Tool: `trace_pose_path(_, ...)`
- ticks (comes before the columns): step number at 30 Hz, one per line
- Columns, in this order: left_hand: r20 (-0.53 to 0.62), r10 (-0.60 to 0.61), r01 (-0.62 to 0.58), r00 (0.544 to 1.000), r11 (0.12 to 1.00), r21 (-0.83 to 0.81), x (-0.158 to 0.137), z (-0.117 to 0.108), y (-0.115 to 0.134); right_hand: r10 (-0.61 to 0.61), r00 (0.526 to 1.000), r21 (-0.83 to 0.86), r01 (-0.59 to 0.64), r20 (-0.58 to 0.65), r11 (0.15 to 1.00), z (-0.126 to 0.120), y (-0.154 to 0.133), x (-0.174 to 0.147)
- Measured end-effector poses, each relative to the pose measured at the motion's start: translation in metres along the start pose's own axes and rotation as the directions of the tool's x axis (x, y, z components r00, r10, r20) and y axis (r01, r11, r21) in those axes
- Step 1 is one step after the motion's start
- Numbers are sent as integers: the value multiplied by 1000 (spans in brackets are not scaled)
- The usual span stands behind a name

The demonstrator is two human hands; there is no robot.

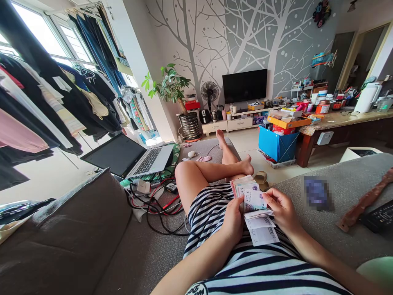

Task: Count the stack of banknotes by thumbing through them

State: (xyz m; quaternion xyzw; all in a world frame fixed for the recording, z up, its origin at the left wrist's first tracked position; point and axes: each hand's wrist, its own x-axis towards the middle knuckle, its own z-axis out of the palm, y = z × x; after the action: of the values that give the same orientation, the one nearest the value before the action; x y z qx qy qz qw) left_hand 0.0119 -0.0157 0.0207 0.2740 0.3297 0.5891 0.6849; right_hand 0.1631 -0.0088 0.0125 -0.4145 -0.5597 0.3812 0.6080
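Observation:
Over my lap, my left hand [233, 219] grips a fanned stack of banknotes [244, 186], its thumb pressed on the near edge. My right hand [281, 207] pinches the right side of a pale note [254, 200] at the front of that stack, thumb against fingers. Just below, a folded bundle of whitish paper slips [260, 229] with small print hangs down over the striped cloth; which fingers hold it is hidden. The two hands are close together with the notes between them.
An open laptop [150, 159] sits at the left, beside tangled cables [159, 209] and a white adapter [143, 186]. On the sofa at the right lie a blurred dark item [316, 193] and a black remote [380, 217]. A blue box [276, 143] stands beyond.

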Motion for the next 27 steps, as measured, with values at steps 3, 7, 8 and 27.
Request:
trace_pose_path(3,-7,3,-3,1000,1000,7,1,-1,0,-12,1000,2,12,10,1000,1,-2,-1)
trace_pose_path(7,-13,-2,2,1000,1000,4,0,0,0,-8,1000,8,8,14,1000,0,-3,-1)
trace_pose_path(8,-14,-4,4,1000,1000,3,0,0,0,-6,1000,11,6,14,1000,0,-3,-1)
trace_pose_path(27,12,11,-11,1000,1000,1,-2,3,1,-44,999,-33,45,18,998,1,-9,-2)
